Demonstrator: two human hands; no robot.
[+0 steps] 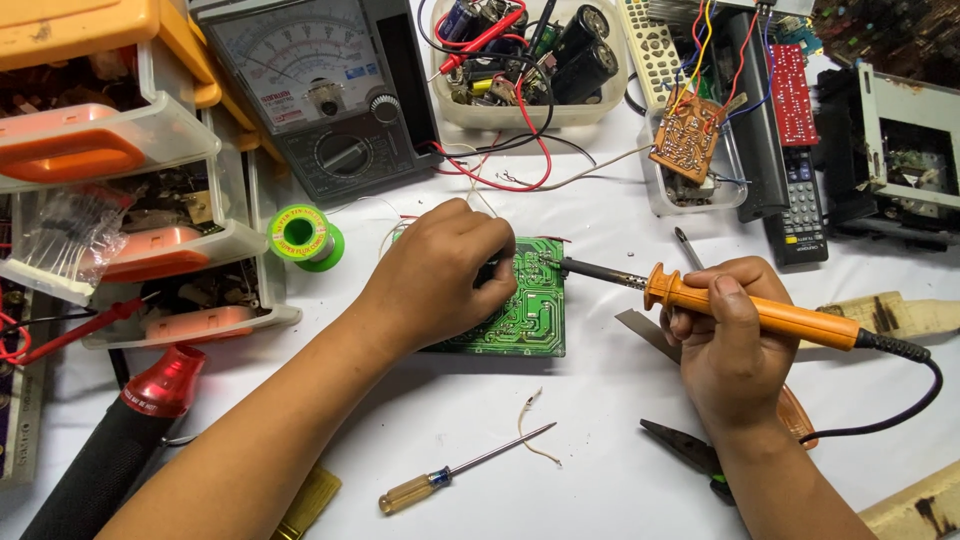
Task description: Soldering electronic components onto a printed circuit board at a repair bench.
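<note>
Left hand [440, 270] covers the upper left part of the flat green printed circuit board [525, 315]; what its fingertips pinch is hidden, so its grip cannot be told. Board lies flat on the white cloth-covered table [600, 430], centre of view. Right hand [725, 345]: grip clenched around the orange plastic-handled soldering iron [760, 312], dark metal tip touching the board's top edge; black cord runs off right. Clear plastic tub [530, 60] at top holds black cylindrical capacitors and tangled red and black leads. Small clear tray [665, 195] holds a brown perforated board [688, 135], contents beneath indistinct.
</note>
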